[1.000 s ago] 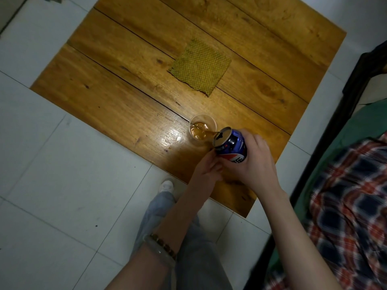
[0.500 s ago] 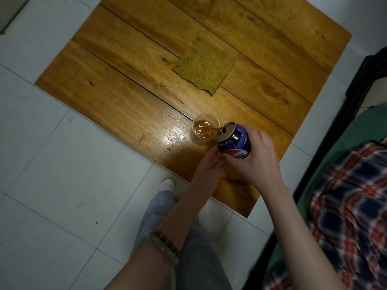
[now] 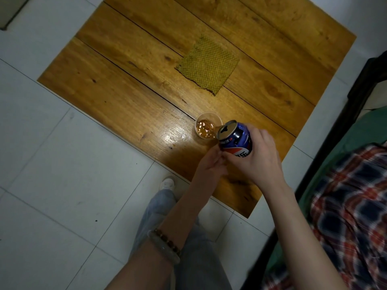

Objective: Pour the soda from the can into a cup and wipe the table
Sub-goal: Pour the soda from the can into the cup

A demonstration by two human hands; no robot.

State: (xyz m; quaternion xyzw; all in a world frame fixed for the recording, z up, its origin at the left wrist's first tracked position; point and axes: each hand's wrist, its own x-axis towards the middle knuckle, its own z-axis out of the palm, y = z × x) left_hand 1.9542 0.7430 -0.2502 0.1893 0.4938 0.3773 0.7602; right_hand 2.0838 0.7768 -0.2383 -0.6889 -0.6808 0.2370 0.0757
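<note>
A clear plastic cup [image 3: 206, 122] with amber soda in it stands near the front edge of the wooden table [image 3: 125, 97]. My right hand [image 3: 257, 162] grips a blue soda can [image 3: 236, 138], tilted with its open top at the cup's right rim. Soda runs from the can into the cup. My left hand [image 3: 210, 164] reaches in below the can toward the cup's near side; its fingertips are hidden behind the can and my right thumb. A yellow-green cloth [image 3: 208, 64] lies flat further back on the table, apart from the cup.
The table stands on white floor tiles [image 3: 62, 174]. My leg and a white shoe [image 3: 167, 183] are by the table's front edge. A dark bed frame [image 3: 360, 84] with green and plaid bedding [image 3: 351, 206] runs along the right.
The soda level in the cup has risen a little. Both hands and the can have stayed at the cup. The camera view has shifted slightly.
</note>
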